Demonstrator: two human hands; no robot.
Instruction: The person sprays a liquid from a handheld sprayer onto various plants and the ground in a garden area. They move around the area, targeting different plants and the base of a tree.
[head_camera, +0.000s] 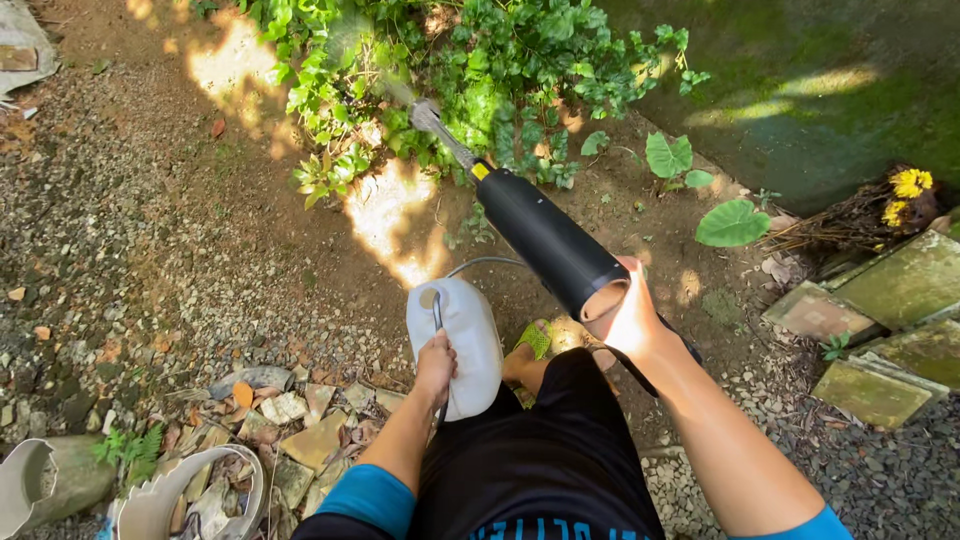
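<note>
The right hand (632, 322) has its grip closed round the rear of a black sprayer wand (548, 240), its metal nozzle (432, 122) aimed at leafy green plants (480, 70); the left hand (436, 362) grips the handle of a white plastic jug (462, 335), hanging beside the person's leg above gravel ground (130, 260).

Harsh sun dapples the ground at upper centre, blown out white; my right hand (630, 320) glares too. Upper right lies in shade. Edges bend slightly.
</note>
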